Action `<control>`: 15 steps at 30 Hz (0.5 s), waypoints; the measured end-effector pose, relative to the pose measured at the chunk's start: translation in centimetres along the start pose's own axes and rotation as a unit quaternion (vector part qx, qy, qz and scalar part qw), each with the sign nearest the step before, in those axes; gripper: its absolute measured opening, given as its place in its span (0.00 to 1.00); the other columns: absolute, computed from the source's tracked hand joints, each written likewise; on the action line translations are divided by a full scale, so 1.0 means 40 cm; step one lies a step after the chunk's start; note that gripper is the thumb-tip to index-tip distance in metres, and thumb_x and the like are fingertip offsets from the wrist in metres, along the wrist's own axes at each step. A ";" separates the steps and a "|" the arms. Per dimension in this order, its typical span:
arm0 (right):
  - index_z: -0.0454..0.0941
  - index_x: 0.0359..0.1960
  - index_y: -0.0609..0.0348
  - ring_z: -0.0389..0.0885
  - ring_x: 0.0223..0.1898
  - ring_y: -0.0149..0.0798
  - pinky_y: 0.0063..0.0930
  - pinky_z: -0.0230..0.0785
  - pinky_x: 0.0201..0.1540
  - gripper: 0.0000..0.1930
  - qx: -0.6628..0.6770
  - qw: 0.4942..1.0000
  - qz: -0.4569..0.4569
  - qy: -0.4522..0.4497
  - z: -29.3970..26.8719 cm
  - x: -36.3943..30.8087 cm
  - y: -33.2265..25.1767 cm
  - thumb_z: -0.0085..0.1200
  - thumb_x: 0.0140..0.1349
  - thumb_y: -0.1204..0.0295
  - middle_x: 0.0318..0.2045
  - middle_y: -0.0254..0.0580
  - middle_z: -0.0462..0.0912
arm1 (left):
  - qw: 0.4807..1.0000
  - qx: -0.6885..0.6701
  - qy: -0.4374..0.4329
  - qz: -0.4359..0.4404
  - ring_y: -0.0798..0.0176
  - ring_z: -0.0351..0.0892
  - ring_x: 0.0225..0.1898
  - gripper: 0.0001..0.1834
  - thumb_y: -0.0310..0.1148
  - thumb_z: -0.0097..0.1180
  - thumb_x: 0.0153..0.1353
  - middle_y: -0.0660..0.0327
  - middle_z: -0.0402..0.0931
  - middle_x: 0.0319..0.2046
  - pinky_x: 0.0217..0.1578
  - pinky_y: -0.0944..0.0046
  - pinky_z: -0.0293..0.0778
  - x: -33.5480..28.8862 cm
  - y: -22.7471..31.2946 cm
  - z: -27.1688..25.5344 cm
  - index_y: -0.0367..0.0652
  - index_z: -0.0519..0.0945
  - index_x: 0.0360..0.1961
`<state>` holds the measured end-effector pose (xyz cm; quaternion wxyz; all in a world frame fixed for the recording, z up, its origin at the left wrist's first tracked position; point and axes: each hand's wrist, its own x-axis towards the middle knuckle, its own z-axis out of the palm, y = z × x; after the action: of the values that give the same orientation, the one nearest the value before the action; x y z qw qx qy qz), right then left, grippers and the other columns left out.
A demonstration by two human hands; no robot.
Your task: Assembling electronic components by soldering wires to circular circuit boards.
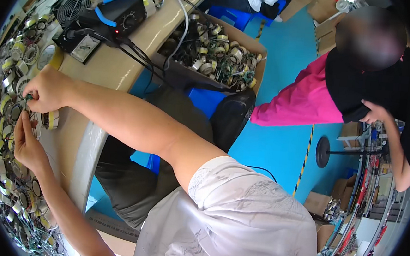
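Note:
Over a dense spread of ring-shaped wire coils (11, 110) with yellow and silver bands, both of my hands work close together at the left. My right hand (50, 89) is closed, its thumb and fingers pinched on a short bit of thin green wires (29, 97). Just below it, my left hand (29, 147) points its fingertips up at the lower end of the same wires, thumb and index finger pressed close. Which coil the wires belong to is hidden. One banded coil (50, 119) rests on the table right beside my hands.
A black control box (122, 20) with a dial and blue cord stands on the table (94, 71), near a fan (72, 4) and small meter (83, 48). Beyond the edge is a carton (252, 42) full of coils. A person in pink trousers (299, 94) stands at the right.

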<state>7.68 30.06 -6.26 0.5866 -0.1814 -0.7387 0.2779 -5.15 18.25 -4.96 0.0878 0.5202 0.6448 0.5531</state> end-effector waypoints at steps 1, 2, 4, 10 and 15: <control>0.88 0.33 0.58 0.86 0.23 0.41 0.31 0.80 0.30 0.14 0.011 1.000 0.006 0.008 0.015 0.000 -0.001 0.65 0.44 0.67 0.20 0.42 0.85 | 1.000 0.007 0.017 -0.014 0.74 0.77 0.35 0.15 0.36 0.60 0.70 0.65 0.84 0.36 0.39 0.72 0.71 -0.001 0.002 -0.012 0.38 0.85 0.51; 0.88 0.33 0.58 0.86 0.23 0.41 0.31 0.80 0.30 0.14 0.006 1.000 -0.006 0.004 0.025 -0.001 0.000 0.64 0.44 0.66 0.20 0.41 0.85 | 0.999 0.011 0.033 -0.027 0.74 0.77 0.35 0.16 0.37 0.60 0.69 0.65 0.84 0.34 0.39 0.72 0.71 -0.003 0.004 -0.019 0.38 0.86 0.50; 0.88 0.33 0.58 0.86 0.23 0.41 0.31 0.80 0.31 0.14 0.000 1.000 -0.019 0.003 0.037 0.001 0.004 0.64 0.44 0.66 0.20 0.41 0.85 | 0.999 0.020 0.036 -0.027 0.74 0.77 0.35 0.17 0.39 0.62 0.68 0.65 0.84 0.33 0.40 0.72 0.71 -0.004 0.007 -0.024 0.38 0.86 0.50; 0.88 0.32 0.58 0.86 0.23 0.43 0.31 0.81 0.33 0.14 -0.020 0.999 -0.024 0.005 0.038 -0.006 0.014 0.63 0.44 0.64 0.19 0.41 0.85 | 0.998 0.036 0.043 -0.033 0.74 0.77 0.36 0.17 0.39 0.62 0.68 0.65 0.84 0.34 0.40 0.71 0.71 -0.006 0.002 -0.017 0.38 0.86 0.51; 0.88 0.30 0.59 0.86 0.22 0.43 0.32 0.80 0.30 0.12 -0.013 1.000 -0.026 0.009 0.011 0.002 -0.001 0.61 0.43 0.69 0.19 0.45 0.84 | 1.000 0.004 0.025 0.006 0.72 0.78 0.37 0.16 0.35 0.59 0.70 0.63 0.84 0.42 0.42 0.71 0.74 0.003 -0.021 -0.007 0.37 0.85 0.52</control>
<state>7.25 29.97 -6.24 0.5978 -0.1722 -0.7413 0.2518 -5.86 18.29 -5.50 0.0664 0.5104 0.6462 0.5635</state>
